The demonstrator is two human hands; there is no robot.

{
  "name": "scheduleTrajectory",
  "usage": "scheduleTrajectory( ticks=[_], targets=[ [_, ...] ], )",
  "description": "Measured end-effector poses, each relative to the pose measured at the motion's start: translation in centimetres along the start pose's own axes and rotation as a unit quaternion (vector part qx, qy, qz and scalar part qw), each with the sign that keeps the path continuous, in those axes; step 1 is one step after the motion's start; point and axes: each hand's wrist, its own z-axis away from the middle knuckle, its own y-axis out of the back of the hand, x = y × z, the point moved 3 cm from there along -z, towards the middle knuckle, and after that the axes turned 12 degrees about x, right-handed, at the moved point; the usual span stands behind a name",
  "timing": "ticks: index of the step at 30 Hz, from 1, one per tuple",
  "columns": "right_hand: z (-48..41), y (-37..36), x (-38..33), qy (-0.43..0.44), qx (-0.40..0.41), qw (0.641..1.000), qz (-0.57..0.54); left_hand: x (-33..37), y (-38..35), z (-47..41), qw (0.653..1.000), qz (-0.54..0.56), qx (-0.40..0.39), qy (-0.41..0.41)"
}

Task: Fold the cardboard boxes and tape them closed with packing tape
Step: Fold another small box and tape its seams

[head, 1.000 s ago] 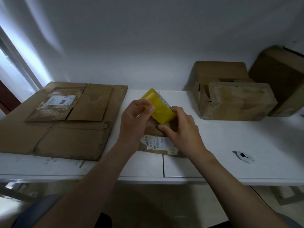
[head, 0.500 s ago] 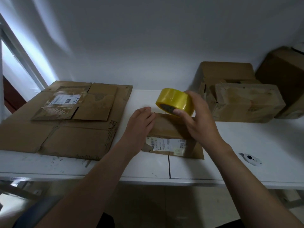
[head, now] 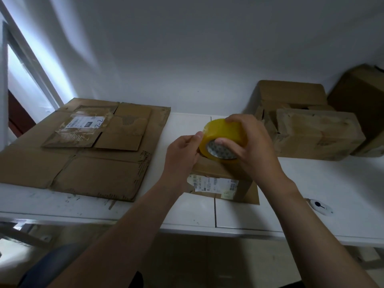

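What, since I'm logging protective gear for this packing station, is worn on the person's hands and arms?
Nothing visible. The left hand and right hand are bare: no gloves, rings or wristbands show. The left forearm and right forearm are bare too, with no sleeve, watch or marking in view down to the frame edge.

1. I see the tape roll (head: 224,135), yellow and glossy with a printed core, tilted so its open face looks toward me. It sits just above the small box, gripped by the right hand (head: 252,151), and the left hand (head: 182,154) pinches at its left rim.
2. The small box (head: 216,170) is brown, folded up, and stands on the table (head: 311,194) with a white label on its near side.
3. A big flattened cardboard sheet (head: 93,175) lies at left, and a smaller flattened box (head: 124,132) lies on it.
4. Folded boxes (head: 318,134) stand together at right against the wall.
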Motion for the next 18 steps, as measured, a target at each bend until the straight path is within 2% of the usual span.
scheduleTrajectory(
  ticks=[3, 7, 12, 18],
  targets=[
    [0.6, -0.5, 1.1, 0.026, -0.002, 0.999, -0.037, -0.2, 0.0, 0.0, 0.999, 0.027, 0.037, 0.003],
    [1.5, -1.3, 3.2, -0.088, -0.033, 0.982, -0.165, 0.4, 0.3, -0.2, 0.994, 0.066, 0.081, 0.021],
    [1.1, -1.2, 3.1, -0.009, -0.016, 0.995, -0.101, 0.7, 0.5, -0.8, 0.993, 0.075, 0.072, 0.06],
    [0.7, -0.5, 2.4, 0.011, -0.024, 0.999, -0.045, 0.8, 1.5, -1.4, 0.988, 0.095, -0.011, 0.121]
  ],
)
